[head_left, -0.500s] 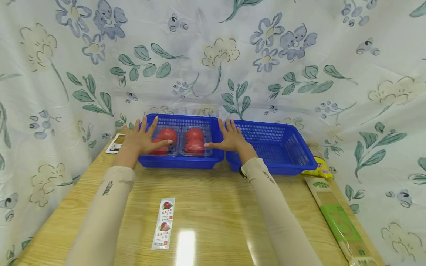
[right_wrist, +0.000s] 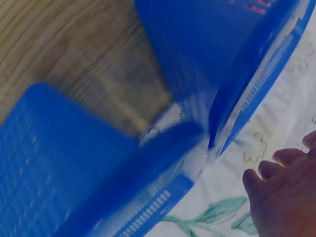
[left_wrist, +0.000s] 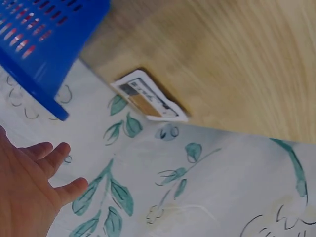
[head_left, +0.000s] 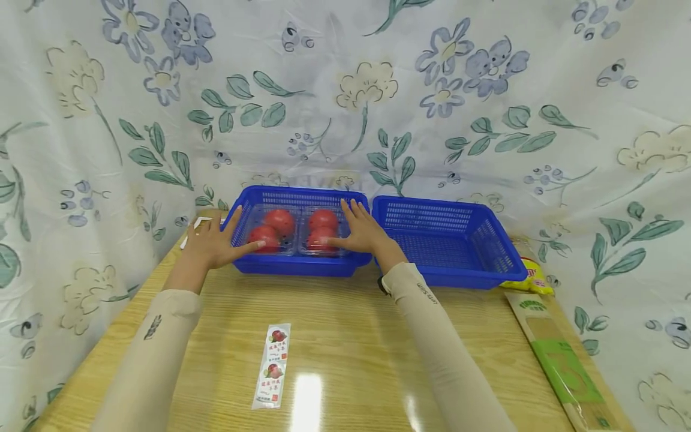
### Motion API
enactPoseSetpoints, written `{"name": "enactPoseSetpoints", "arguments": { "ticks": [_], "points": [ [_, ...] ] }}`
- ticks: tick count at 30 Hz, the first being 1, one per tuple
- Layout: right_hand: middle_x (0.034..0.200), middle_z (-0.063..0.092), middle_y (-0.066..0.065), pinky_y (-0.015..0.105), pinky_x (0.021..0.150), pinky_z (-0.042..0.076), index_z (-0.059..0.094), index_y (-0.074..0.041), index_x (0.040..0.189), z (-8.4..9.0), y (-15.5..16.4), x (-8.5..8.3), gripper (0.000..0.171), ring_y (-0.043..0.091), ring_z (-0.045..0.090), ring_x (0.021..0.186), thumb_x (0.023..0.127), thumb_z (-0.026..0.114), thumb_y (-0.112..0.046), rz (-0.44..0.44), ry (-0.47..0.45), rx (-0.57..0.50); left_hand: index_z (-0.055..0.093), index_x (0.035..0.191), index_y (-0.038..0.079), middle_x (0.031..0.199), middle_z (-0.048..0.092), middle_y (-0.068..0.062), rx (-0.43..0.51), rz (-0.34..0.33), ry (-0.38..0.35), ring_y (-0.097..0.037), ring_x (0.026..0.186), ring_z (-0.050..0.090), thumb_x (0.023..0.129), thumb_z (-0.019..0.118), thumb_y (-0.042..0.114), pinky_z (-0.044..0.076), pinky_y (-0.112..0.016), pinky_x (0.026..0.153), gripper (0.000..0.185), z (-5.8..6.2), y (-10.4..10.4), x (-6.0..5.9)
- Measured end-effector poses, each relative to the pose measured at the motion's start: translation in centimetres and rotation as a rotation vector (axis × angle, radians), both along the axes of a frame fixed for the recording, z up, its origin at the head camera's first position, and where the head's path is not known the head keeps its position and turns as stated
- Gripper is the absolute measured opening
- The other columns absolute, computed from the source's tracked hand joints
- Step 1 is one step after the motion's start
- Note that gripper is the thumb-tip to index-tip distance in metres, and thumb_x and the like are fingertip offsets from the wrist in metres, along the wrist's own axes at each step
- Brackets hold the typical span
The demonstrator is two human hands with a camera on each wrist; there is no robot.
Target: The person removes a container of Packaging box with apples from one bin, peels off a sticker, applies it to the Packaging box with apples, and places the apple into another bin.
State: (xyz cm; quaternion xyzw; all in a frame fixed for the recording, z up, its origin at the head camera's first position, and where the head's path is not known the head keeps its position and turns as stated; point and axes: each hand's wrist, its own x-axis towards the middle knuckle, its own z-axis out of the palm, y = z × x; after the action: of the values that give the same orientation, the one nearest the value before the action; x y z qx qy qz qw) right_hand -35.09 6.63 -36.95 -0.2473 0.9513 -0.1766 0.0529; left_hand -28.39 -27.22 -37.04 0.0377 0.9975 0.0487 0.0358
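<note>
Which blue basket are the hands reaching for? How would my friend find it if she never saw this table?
Start at the wooden table by the flowery cloth, where two blue baskets stand side by side at the far edge. Pick the basket between the left hand and the right hand. It alone holds red tomatoes in clear plastic boxes; the other basket has nothing in it.

Beige printed sleeves, bare hands, dark wristband

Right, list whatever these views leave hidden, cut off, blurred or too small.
- Sticker strip, head view: print too small to read.
- Card, left wrist view: blurred, text unreadable.
- Green packet, head view: cut off by the bottom edge.
- Right hand, right wrist view: cut off by the edge; baskets blurred.
</note>
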Motion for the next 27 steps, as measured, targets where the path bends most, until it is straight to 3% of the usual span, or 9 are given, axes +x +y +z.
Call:
{"name": "enactPoseSetpoints", "arguments": {
  "ticks": [9, 19, 23, 27],
  "points": [
    [0.166, 0.0, 0.02, 0.053, 0.121, 0.018, -0.003, -0.01, 0.16, -1.3, -2.6, -0.4, 0.113, 0.038, 0.0, 0.153, 0.086, 0.064, -0.063, -0.006, -0.114, -0.099, -0.003, 0.16, 0.015, 0.155, 0.021, -0.036, 0.007, 0.027, 0.007, -0.056, 0.142, 0.021, 0.085, 0.031, 0.085, 0.012, -0.076, 0.109, 0.108, -1.5, -1.5, 0.7],
    [0.161, -0.001, 0.034, 0.056, 0.119, 0.021, -0.006, -0.004, 0.159, -2.9, -3.6, -0.5, 0.123, 0.045, 0.003, 0.151, 0.081, 0.066, -0.068, -0.106, -0.203, -0.083, -0.011, 0.159, 0.02, 0.156, 0.013, -0.039, 0.05, 0.026, -0.057, -0.063, 0.138, 0.02, 0.085, 0.03, 0.086, 0.011, -0.078, 0.107, 0.107, -2.8, -1.7, 1.1],
    [0.159, -0.002, 0.038, 0.056, 0.117, 0.024, -0.009, -0.002, 0.158, -3.2, -3.6, -0.5, 0.127, 0.049, 0.008, 0.149, 0.08, 0.068, -0.067, -0.129, -0.233, -0.078, -0.009, 0.159, 0.014, 0.154, 0.018, -0.042, 0.051, 0.021, -0.063, -0.063, 0.137, 0.024, 0.085, 0.03, 0.086, 0.017, -0.078, 0.105, 0.11, -3.2, -1.8, 1.3],
    [0.158, -0.004, 0.039, 0.056, 0.117, 0.026, -0.013, 0.0, 0.156, -3.7, -3.7, -0.6, 0.129, 0.051, 0.01, 0.148, 0.081, 0.07, -0.064, -0.134, -0.266, -0.082, -0.009, 0.158, 0.006, 0.153, 0.018, -0.043, 0.117, 0.038, -0.061, -0.062, 0.138, 0.023, 0.084, 0.036, 0.085, 0.02, -0.078, 0.105, 0.117, -3.8, -1.8, 1.2]
  ]
}}
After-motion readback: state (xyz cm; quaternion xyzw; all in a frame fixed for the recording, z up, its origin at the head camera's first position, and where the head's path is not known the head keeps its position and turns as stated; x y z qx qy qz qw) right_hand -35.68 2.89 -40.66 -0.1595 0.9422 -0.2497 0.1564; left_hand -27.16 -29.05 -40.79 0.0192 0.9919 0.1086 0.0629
